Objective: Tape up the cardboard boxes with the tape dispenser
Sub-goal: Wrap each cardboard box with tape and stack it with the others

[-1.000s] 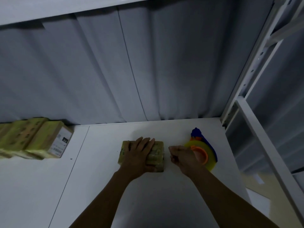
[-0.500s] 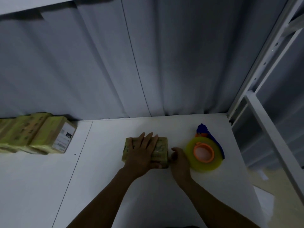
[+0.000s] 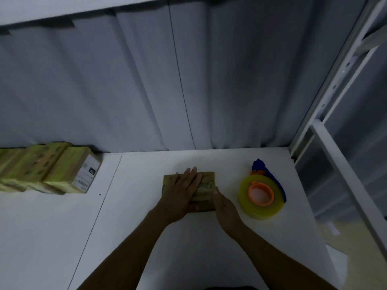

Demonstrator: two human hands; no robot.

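A small cardboard box (image 3: pixel 206 186) lies on the white table (image 3: pixel 146 227), near its middle. My left hand (image 3: pixel 183 190) lies flat on the box's top with straight fingers, its thumb along the near side. My right hand (image 3: pixel 225 206) touches the box's right near side with straight fingers. The tape dispenser (image 3: pixel 261 192), a yellow tape roll with an orange core and a blue handle, lies on the table to the right of the box, and neither hand touches it.
A row of taped cardboard boxes (image 3: pixel 48 170) stands at the table's back left; the nearest bears a white label. A grey curtain (image 3: pixel 167 80) hangs behind the table. A white metal frame (image 3: pixel 335 164) runs along the right edge.
My right hand has left the tape dispenser, moved left and opened against the box's right side. My left hand has stayed flat on the box.
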